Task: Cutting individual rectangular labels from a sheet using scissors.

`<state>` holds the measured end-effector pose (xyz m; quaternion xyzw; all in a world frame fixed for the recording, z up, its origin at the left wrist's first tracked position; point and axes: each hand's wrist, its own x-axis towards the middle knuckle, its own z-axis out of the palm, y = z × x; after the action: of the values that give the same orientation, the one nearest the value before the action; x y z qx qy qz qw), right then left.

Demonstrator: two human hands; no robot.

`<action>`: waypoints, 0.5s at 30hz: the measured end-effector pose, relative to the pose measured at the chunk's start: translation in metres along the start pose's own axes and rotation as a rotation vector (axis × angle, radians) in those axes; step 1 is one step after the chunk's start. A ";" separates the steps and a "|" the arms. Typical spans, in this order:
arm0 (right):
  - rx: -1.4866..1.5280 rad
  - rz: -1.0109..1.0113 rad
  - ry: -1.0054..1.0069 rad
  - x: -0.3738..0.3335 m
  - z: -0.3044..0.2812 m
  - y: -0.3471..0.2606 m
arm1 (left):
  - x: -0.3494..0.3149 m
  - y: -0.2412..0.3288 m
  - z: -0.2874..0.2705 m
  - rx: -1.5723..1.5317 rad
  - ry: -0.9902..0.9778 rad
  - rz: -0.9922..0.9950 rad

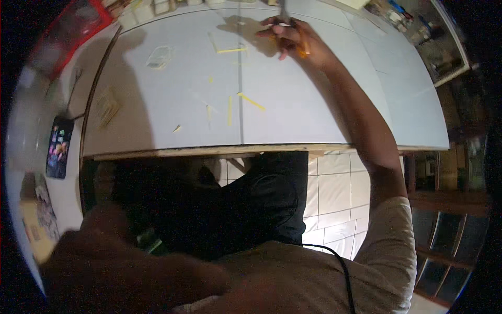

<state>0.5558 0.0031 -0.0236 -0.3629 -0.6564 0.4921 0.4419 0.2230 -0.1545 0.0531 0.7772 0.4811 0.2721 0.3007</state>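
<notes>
Some thin yellow strips (230, 110) on the white table (314, 104). Holds a grey tool (284, 11) in the right hand (294, 39), with bent fingers curled around it, near the far edge; also something orange (303, 51) by the palm. Cannot tell about the grip of the left hand (130, 269), too dark and blurry down low. Black phone (60, 146) off to the left.

Right hand (297, 40) over white table (293, 115), yellow strips (253, 102)
</notes>
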 end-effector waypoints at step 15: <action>-0.114 0.007 0.008 -0.007 -0.002 -0.011 | 0.002 -0.092 -0.098 0.133 0.292 -0.213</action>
<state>0.5598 -0.0055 -0.0141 -0.3918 -0.6803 0.4540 0.4214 0.1002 -0.1000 0.0521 0.6923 0.6160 0.3165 0.2027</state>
